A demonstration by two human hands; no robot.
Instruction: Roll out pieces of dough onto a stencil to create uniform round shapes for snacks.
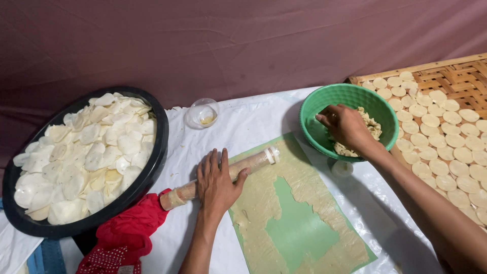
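Fingers of the left hand [217, 182] lie flat and spread on the roller [223, 176], at the mat [299, 228] edge; right hand [347, 127] fingers curl into dough [368, 129] in the bowl [350, 96]. Best pinch a small lump while steadying the roller.

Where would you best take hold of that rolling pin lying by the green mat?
Probably by its bare, dough-caked lower end, coming from the side of the red cloth. The rolling pin lies flat and slanted, its far end over the green mat, and the left hand rests on its middle. The right hand is in the green bowl, so that near end looks freest.
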